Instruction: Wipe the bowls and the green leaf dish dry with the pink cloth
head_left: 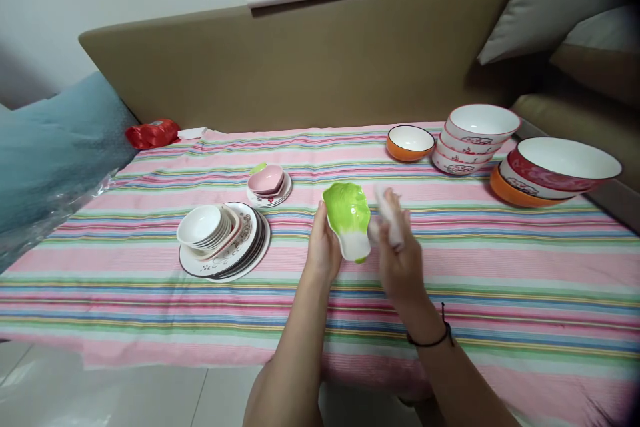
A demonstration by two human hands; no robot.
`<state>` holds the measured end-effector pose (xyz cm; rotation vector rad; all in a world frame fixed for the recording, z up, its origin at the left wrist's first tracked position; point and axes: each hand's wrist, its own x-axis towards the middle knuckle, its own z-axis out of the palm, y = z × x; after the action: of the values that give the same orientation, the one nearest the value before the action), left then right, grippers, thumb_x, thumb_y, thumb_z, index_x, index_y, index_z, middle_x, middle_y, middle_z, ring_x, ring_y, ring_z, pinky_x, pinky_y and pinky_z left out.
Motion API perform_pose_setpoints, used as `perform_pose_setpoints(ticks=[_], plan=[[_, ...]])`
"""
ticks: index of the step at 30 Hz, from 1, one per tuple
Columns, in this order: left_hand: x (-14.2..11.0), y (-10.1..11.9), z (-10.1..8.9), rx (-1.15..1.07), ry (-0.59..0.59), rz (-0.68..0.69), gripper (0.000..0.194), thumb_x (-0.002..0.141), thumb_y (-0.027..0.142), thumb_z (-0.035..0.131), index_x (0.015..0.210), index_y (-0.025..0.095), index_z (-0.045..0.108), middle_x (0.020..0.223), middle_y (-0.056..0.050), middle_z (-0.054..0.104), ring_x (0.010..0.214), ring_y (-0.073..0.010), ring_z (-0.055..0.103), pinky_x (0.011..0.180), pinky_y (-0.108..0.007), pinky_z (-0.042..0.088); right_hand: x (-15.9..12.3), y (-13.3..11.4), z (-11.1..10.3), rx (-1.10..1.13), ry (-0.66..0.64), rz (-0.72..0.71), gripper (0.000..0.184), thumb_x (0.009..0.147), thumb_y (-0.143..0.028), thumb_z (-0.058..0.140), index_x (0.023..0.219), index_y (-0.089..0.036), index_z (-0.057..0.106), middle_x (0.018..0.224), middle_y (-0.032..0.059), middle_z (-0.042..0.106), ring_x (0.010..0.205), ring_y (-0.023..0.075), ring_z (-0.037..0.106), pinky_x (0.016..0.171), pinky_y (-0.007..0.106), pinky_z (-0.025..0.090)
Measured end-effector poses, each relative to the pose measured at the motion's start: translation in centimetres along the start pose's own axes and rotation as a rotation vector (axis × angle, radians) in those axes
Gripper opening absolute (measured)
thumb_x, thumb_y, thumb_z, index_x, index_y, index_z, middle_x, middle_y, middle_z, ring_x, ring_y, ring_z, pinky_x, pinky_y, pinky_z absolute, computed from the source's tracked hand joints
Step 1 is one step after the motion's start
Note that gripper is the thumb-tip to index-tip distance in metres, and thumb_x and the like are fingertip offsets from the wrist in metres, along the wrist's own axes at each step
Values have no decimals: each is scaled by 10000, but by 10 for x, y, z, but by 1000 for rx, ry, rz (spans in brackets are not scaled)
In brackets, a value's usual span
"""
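Observation:
My left hand (324, 245) grips a small green and white dish (349, 213) shaped like a cabbage, its hollow side turned up toward me. Just to the right, my right hand (401, 260) is closed around a white cloth (391, 219), both smeared by motion. The cloth's edge is close to the dish's right side; whether they touch I cannot tell. Both hands are held above the striped cloth (340, 310).
At left stand stacked plates (245, 240) topped with small white bowls (200, 225). Behind them is a pink dish (266, 180) on small plates. An orange bowl (407, 152), stacked white bowls (465, 147) and large red bowls (560, 170) stand at right. A red packet (153, 134) lies far left.

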<state>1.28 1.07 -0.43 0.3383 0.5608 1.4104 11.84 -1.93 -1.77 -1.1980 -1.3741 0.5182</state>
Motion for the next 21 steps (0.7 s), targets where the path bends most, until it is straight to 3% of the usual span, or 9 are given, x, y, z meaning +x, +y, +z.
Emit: perform_pose_setpoints(ticks=[2,4,7,11,16,21], plan=[[0,-1,0,-12,-1,-12,423,923,432,465,1172,141,645,1191,-107,675,1237,-277,541,1055,-410,414,-7,0,8,-138,-192,-169,509,950,-289,388,1456,-272,340,1526,42,353,1448,246,221,1167,580,69],[0,1,-1,-8,6,-7,402,924,408,471,1182,148,638,1207,-96,668,1255,-262,528,1070,-395,399,-12,-1,14,-234,-321,-275,527,922,-223,390,1448,-233,358,1503,63,391,1443,240,236,1166,587,-6],[-1,6,-2,-1,44,-9,391,914,410,491,1157,144,645,1202,-98,669,1237,-260,544,1060,-384,409,-18,-3,17,-274,-405,-355,541,871,-173,389,1412,-179,416,1457,99,454,1405,237,331,1180,570,26],[0,8,-3,-3,77,-18,418,901,454,500,1095,122,666,1130,-121,694,1212,-275,563,1048,-391,416,-19,-6,16,-247,-393,-363,521,845,-164,408,1360,-162,483,1377,120,541,1334,235,448,1184,555,127],[4,6,-7,4,133,74,386,910,431,494,1103,145,665,1104,-92,706,1199,-254,573,1044,-374,413,-18,-10,11,-172,-392,-309,459,851,-171,440,1293,-211,555,1283,87,624,1248,238,543,1175,549,205],[6,7,-8,-10,128,61,440,919,482,450,1130,158,660,1158,-104,684,1164,-260,595,994,-376,456,-17,-14,7,-112,-404,-257,402,846,-176,466,1204,-258,629,1210,57,672,1179,252,596,1165,543,246]])
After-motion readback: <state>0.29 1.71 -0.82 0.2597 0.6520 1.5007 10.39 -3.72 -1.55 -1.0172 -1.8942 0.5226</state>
